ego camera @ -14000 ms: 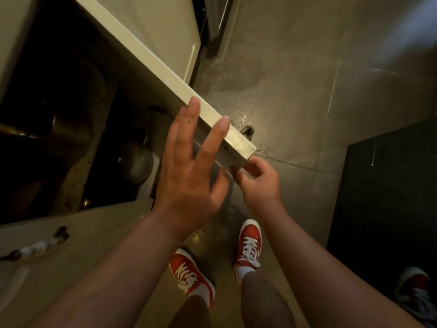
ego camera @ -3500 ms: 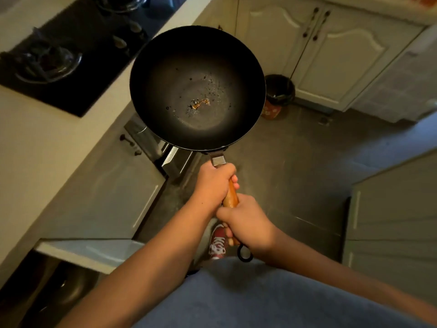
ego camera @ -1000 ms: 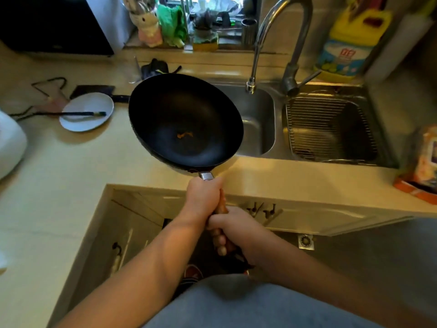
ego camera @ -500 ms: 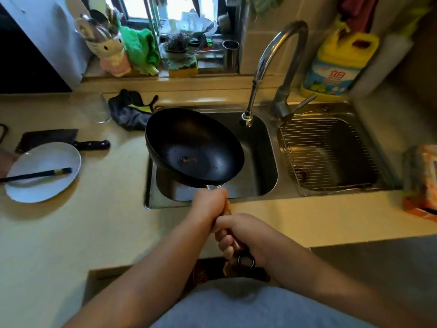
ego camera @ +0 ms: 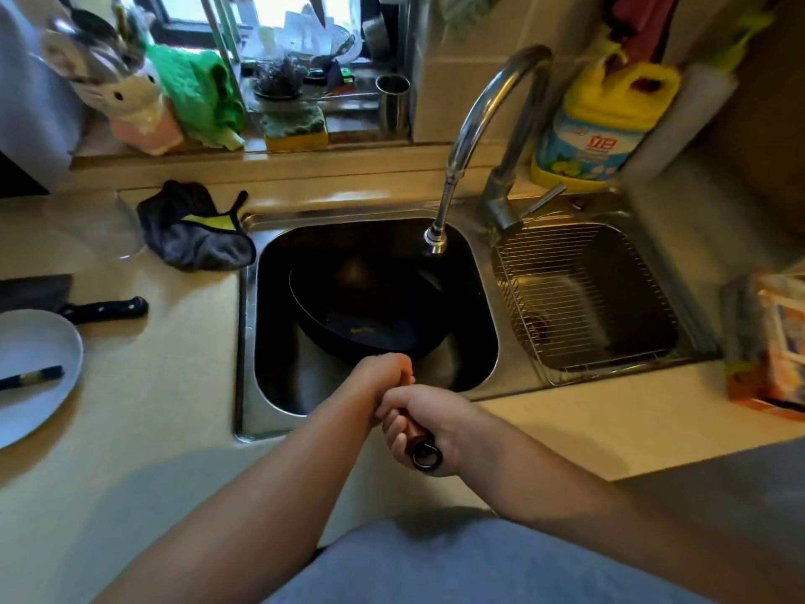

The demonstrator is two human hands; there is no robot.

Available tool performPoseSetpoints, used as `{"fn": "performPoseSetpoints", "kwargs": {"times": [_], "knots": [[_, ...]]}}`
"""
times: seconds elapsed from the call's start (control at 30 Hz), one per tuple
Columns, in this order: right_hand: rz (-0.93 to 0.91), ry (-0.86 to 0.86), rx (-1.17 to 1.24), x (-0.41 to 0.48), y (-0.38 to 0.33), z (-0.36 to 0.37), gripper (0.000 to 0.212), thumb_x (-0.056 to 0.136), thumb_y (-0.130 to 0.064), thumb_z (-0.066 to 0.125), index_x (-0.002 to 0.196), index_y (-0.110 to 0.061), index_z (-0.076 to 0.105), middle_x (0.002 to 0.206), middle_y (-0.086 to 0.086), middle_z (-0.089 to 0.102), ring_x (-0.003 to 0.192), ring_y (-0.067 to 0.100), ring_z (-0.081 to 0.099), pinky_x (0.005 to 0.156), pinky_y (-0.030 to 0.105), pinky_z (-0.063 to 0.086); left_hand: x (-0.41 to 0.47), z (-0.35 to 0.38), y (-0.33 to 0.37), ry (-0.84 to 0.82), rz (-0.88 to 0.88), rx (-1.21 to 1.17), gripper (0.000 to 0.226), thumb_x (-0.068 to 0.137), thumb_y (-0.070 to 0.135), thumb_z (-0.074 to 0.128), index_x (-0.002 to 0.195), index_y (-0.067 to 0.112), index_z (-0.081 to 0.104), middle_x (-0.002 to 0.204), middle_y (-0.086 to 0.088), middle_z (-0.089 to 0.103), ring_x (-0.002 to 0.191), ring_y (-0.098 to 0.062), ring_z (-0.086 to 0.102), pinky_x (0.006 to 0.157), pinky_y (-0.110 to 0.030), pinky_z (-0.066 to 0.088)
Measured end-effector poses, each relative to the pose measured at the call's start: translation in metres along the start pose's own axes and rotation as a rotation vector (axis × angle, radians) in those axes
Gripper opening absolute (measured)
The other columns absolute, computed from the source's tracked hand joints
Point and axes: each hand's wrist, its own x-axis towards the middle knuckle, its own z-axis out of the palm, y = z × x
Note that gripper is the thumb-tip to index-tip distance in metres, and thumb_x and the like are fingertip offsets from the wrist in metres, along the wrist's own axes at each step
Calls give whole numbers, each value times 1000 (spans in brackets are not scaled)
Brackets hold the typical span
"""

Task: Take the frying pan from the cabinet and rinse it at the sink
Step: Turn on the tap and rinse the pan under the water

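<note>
The black frying pan (ego camera: 366,311) sits low inside the left basin of the steel sink (ego camera: 246,342), with a small orange scrap on its bottom. Its wooden handle sticks out toward me over the sink's front rim. My left hand (ego camera: 383,377) grips the handle close to the pan. Just behind it, my right hand (ego camera: 424,422) is closed around the handle's end, by the metal hanging ring. The curved faucet (ego camera: 475,124) ends with its spout (ego camera: 435,244) above the pan's far right edge. No water is visibly running.
The right basin holds a wire rack (ego camera: 583,298). A dark cloth (ego camera: 191,228) lies left of the sink; a knife (ego camera: 100,309) and a white plate (ego camera: 30,368) with chopsticks lie farther left. A yellow detergent jug (ego camera: 605,111) stands behind the faucet. A carton (ego camera: 771,342) sits at right.
The pan came out of the cabinet, was carried across the kitchen to the sink, and in the last half second dropped from above the left basin down into it.
</note>
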Motion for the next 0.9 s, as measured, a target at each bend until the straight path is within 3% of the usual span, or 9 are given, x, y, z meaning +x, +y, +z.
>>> {"fn": "performPoseSetpoints", "kwargs": {"times": [0.13, 0.37, 0.47, 0.57, 0.67, 0.73, 0.8, 0.9], "knots": [[32, 38, 6, 12, -13, -6, 17, 85, 0, 54, 69, -7, 55, 47, -1, 50, 33, 5, 47, 30, 16, 39, 11, 9, 5, 15, -48, 21, 31, 75, 12, 58, 44, 13, 56, 44, -3, 49, 47, -20, 45, 52, -29, 38], [90, 36, -21, 27, -26, -18, 19, 85, 1, 51, 69, -8, 53, 44, -1, 49, 29, 5, 45, 29, 15, 37, 27, 18, 8, 33, -121, 20, 47, 76, 12, 59, 30, 14, 55, 35, 1, 50, 31, -13, 43, 42, -21, 35], [75, 4, -14, 33, -27, -20, 12, 85, 2, 51, 80, -8, 54, 46, 0, 50, 31, 6, 46, 31, 15, 38, 33, 19, 9, 34, -127, -18, 44, 77, 9, 60, 33, 14, 57, 40, -2, 53, 42, -18, 46, 52, -27, 40], [17, -24, -96, 36, -26, -25, 8, 86, -6, 59, 92, -9, 55, 50, 3, 56, 37, 12, 54, 38, 20, 46, 38, 18, 9, 18, -148, -94, 37, 81, 6, 58, 45, 8, 57, 43, -4, 54, 45, -19, 49, 54, -27, 44], [-57, -26, -364, 33, -32, -41, 27, 85, -30, 69, 101, -9, 61, 58, 2, 62, 46, 13, 58, 48, 27, 53, 39, 18, 9, 26, -169, -191, 27, 86, 2, 55, 59, 4, 55, 48, -5, 54, 40, -16, 50, 43, -22, 46], [-114, -35, -517, 30, -45, -57, 32, 90, -41, 64, 98, -10, 62, 56, -1, 61, 44, 10, 56, 47, 25, 53, 36, 19, 8, 46, -164, -182, 16, 86, 4, 57, 70, 2, 58, 49, -6, 55, 39, -16, 52, 41, -21, 44], [-204, 60, -597, 26, -65, -77, 32, 93, -40, 60, 96, -9, 61, 66, 4, 63, 48, 12, 61, 46, 24, 52, 30, 20, 4, 39, -149, -202, 6, 88, 3, 56, 84, 0, 59, 58, -10, 57, 39, -16, 53, 38, -21, 46], [-354, 231, -633, 23, -103, -112, 28, 95, -35, 60, 102, -8, 64, 80, 11, 68, 63, 18, 67, 53, 28, 54, 20, 23, -5, 30, -154, -248, 3, 90, 2, 57, 88, 0, 56, 66, -11, 56, 41, -14, 55, 38, -21, 49]]}}
